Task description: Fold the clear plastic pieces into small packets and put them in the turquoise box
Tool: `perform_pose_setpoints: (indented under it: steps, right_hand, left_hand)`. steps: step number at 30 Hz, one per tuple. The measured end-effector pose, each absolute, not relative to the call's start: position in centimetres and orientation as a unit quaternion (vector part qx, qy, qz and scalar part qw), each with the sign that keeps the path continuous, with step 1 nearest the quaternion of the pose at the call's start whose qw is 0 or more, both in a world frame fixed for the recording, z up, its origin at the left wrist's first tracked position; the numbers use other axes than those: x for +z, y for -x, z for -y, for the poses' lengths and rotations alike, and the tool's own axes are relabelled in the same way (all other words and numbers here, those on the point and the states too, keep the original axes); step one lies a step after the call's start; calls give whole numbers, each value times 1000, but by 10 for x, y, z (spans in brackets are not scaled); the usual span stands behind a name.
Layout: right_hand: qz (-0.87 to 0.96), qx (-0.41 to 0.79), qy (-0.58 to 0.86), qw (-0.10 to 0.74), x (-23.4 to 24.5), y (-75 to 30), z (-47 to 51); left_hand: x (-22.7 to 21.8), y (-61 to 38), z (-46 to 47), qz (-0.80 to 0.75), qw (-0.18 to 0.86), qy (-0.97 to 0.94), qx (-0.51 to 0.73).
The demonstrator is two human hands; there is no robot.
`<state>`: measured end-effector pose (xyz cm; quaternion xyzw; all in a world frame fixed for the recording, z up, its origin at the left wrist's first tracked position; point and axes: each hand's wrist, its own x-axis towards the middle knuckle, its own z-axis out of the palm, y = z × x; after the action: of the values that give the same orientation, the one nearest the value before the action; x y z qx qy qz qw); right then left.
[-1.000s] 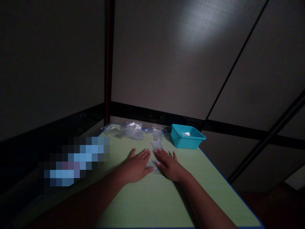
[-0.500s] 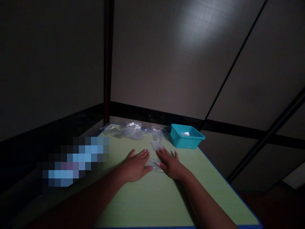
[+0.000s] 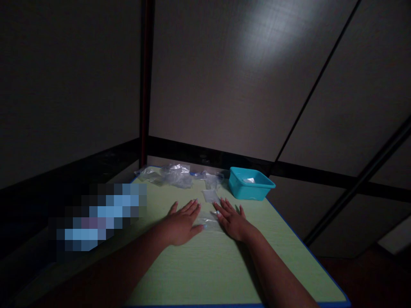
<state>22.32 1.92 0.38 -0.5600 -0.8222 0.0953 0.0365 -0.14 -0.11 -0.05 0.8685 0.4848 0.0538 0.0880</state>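
Note:
My left hand [image 3: 182, 222] lies flat on the green table [image 3: 205, 265], fingers stretched out. My right hand [image 3: 233, 219] lies flat beside it, fingers spread. Between the two hands a small clear plastic bag [image 3: 210, 222] lies on the table, its edges under my fingertips. Just beyond the fingertips sits another small clear bag [image 3: 210, 195]. Neither hand grips anything.
A teal plastic tub [image 3: 250, 183] stands at the table's far right, with something pale inside. A heap of crumpled clear bags [image 3: 175, 174] lies along the far edge. Dark wall panels rise behind. The table's blue edge drops off on the right. The room is dim.
Both hands have slid slightly apart over the flat bag, the right hand shifting a little right. The small bag beyond the fingertips shows more fully.

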Motion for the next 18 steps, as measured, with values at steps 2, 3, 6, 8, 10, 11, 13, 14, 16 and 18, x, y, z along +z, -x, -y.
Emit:
perform_pose_setpoints:
  steps: [2,3,6,8,10,11,13,14,16,18]
  right_hand:
    - [823,98,558,35,3,-224,-20]
    - [824,100,556,36,3,-224,-20]
    - [826,103,554,38,3,-224,-21]
    - [826,102,553,42,3,-224,-20]
    - [825,97,554,49,5,-224,-20]
    - [825,93,554,54,6,-223,-19]
    - [828,86,550,63,8,-222,-18]
    - [831,84,545,67,10,-221,-17]
    - [837,86,536,69,11,-219,-16]
    - [840,89,531,66,12,-218,-15]
  left_hand:
    - [-1,2,1,-483,93,-869,50]
    - [-1,2,1,-483,94,-869,48]
    - [-1,3,1,-486,92,-868,50]
    - [-2,3,1,-485,86,-868,54]
    - [-2,3,1,-485,79,-869,60]
    - [-2,3,0,-485,76,-869,63]
    - [-1,4,0,-487,73,-867,67]
    - [-1,4,-1,-489,73,-867,67]
    - [0,4,0,-493,74,-864,64]
    - [0,4,0,-503,74,-859,59]
